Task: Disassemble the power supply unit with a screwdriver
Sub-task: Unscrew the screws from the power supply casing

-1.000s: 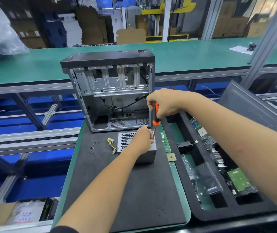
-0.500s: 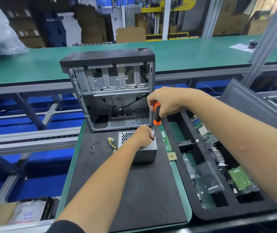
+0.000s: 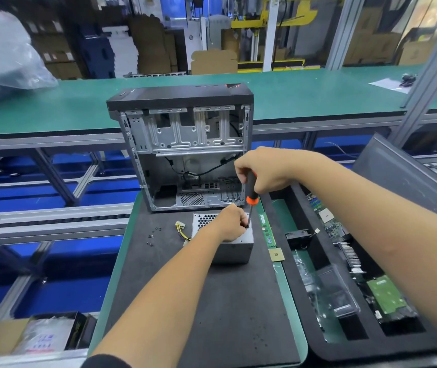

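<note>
r hand (image 3: pixel 262 171) grips screwdriver (image 3: pixel 251 192) on psu (image 3: pixel 234 248)

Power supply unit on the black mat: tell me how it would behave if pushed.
The power supply unit is a squat metal box lying flat, so it probably slides rather than tips. It looks stiff and likely heavy for its size. The foam-like black mat probably resists sliding.

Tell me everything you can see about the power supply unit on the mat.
The power supply unit is a grey box that looks like sheet metal, with a honeycomb vent grille on top. It lies flat on the black foam mat, just in front of the open computer case. Yellow and black wires come out of its left side. The left hand rests on its top, and the screwdriver, held by the right hand, points down at its right edge.
</note>
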Demonstrator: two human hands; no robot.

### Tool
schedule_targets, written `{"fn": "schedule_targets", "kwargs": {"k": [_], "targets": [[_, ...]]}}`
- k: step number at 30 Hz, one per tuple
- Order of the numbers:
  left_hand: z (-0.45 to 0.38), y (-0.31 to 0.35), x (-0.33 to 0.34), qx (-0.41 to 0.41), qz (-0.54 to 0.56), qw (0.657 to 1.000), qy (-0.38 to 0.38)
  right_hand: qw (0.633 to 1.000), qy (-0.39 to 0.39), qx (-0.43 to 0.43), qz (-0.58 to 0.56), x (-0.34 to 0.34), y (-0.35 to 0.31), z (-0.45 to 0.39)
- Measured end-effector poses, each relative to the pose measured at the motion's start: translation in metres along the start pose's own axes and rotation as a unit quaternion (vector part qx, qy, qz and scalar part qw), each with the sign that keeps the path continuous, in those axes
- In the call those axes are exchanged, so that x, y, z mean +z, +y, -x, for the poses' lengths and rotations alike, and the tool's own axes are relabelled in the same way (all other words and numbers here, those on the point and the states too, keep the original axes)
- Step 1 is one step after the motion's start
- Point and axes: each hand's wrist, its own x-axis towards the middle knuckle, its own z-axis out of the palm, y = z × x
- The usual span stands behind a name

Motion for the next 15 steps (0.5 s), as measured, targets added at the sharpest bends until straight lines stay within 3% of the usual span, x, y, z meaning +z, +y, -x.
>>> {"fn": "schedule_targets", "kwargs": {"k": [3, 6, 11, 15], "targets": [[-0.0007, -0.0001, 0.0007, 0.003, -0.006, 1.000, 0.001, 0.999, -0.012, 0.037, -0.009, 0.0015, 0.0018, -0.0007], [-0.0012, -0.0003, 0.0018, 0.021, -0.023, 1.000, 0.004, 0.991, -0.057, 0.081, 0.092, 0.0006, -0.0022, -0.0001], [0.0015, -0.0001, 0.0023, 0.048, -0.035, 0.998, 0.018, 0.997, 0.000, -0.002, 0.071, 0.0021, -0.0010, 0.0011], [0.0048, 0.0002, 0.0039, 0.060, -0.041, 0.997, 0.030, 1.000, -0.010, -0.022, 0.018, -0.0019, 0.0005, 0.0052]]}}
